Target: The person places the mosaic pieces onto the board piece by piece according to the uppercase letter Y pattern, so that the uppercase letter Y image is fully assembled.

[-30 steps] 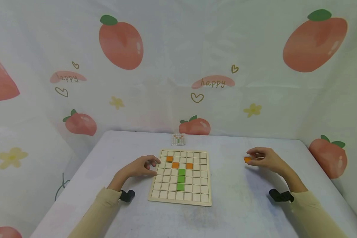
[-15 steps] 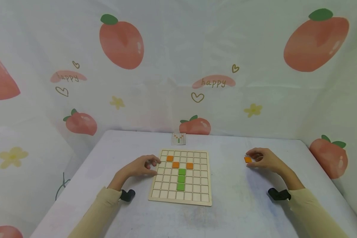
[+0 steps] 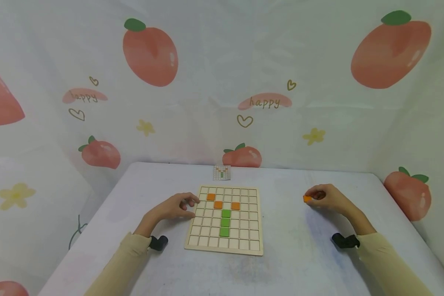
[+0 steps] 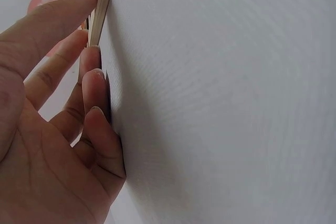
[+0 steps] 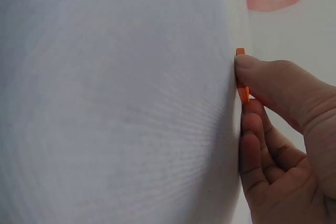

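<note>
Between the thumb and fingers of my right hand [image 3: 326, 196], an orange square tile [image 3: 307, 199] is pinched at the right of the table. In the right wrist view the thumb covers the middle of the tile [image 5: 243, 94], which is seen edge-on close to the table surface. A wooden grid board [image 3: 203, 241] lies at the table's middle, bearing three orange tiles [image 3: 218, 204] and three green tiles [image 3: 225, 222]. My left hand [image 3: 173, 206] rests at the board's left side, with thumb and fingertips touching its edge [image 4: 102, 11] and the other fingers loosely bent.
A small printed card [image 3: 222, 173] with a coloured grid pattern lies behind the board, near the table's back edge. A white cloth [image 3: 207, 123] with fruit prints hangs behind the white table [image 3: 281, 263]. Black wrist cameras [image 3: 345, 241] are strapped to both wrists.
My right fingers have drawn together on the orange tile, and the tile has tilted slightly in the grip. The left hand and the board have stayed put.
</note>
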`<action>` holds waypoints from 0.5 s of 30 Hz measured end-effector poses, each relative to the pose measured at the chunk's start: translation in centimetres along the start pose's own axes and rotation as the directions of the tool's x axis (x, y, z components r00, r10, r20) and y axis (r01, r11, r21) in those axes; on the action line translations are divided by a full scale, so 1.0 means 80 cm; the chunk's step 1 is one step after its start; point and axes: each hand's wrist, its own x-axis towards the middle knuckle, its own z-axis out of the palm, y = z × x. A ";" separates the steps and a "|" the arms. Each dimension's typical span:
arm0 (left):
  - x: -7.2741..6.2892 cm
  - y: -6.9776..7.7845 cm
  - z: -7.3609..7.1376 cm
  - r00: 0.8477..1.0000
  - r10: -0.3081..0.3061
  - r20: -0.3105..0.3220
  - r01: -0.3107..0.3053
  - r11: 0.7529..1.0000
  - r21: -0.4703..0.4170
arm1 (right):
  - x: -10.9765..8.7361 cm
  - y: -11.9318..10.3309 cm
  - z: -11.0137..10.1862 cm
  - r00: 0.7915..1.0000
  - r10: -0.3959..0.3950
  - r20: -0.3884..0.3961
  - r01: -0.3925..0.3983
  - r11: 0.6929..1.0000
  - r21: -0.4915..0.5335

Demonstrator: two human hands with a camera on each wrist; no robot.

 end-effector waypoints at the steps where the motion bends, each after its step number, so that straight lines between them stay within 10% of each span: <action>1: 0.000 0.000 0.000 1.000 -0.003 0.000 0.003 1.000 0.001 | 0.000 0.000 0.000 1.000 -0.001 0.000 0.001 1.000 0.003; 15: 0.000 -0.001 0.000 0.999 -0.034 0.002 0.034 0.999 0.009 | 0.000 -0.003 0.005 1.000 0.024 -0.015 -0.023 0.999 0.048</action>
